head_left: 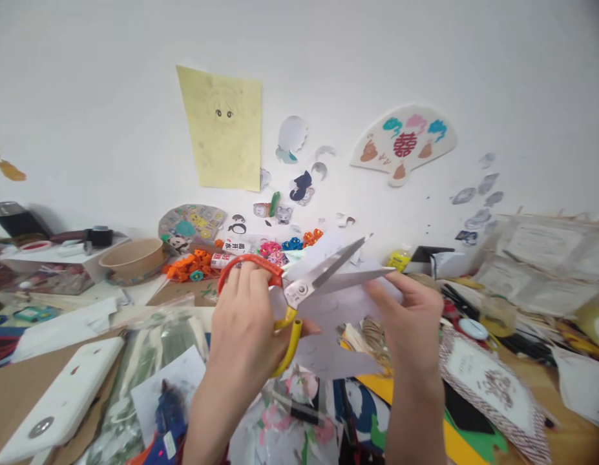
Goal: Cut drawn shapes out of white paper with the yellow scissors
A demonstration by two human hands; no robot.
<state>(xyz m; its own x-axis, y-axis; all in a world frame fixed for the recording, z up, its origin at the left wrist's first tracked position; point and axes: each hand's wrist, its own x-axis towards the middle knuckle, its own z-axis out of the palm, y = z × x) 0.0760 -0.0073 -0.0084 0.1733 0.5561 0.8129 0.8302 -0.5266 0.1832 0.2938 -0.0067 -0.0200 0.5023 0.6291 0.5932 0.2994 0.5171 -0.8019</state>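
My left hand (248,316) grips a pair of scissors (299,290) with one red and one yellow handle loop. Its fingers pass through the red loop, and the thumb is at the yellow one. The metal blades point to the right and stand apart. Behind them is a sheet of white paper (328,352) with a cut, irregular edge. My right hand (408,313) pinches the paper at its right side, close to the blade tips. Whether the blades touch the paper cannot be made out.
Crafts and loose papers crowd the desk. At left lie a white device (61,394) and a tan bowl (132,258). Orange crocheted flowers (190,266) sit behind my left hand. A patterned pouch (493,381) lies at right. The wall holds a yellow drawing (226,148) and a fan-shaped card (425,155).
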